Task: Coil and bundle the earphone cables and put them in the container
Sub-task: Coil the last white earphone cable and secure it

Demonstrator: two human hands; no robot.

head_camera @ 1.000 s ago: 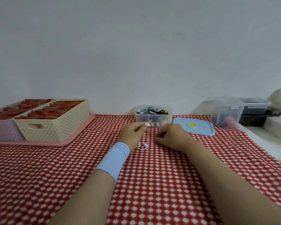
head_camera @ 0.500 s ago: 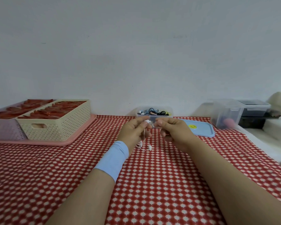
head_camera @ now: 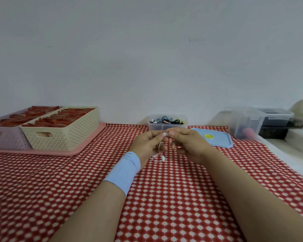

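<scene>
Since a second ago your right hand [head_camera: 187,144] has risen to meet your left hand [head_camera: 147,145]; both grips pinch the thin white earphone cable [head_camera: 159,148] at one earbud [head_camera: 165,134], its tail dangling onto the red-checked bench [head_camera: 164,198], just before the clear plastic container [head_camera: 166,127].

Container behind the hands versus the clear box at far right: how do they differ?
The container is open, its blue lid lying beside it; the clear box appears lidded. The container holds tangled cables up to its rim; the clear box shows only something pink at its bottom. The clear box stands taller than the container. Both are see-through plastic.
</scene>
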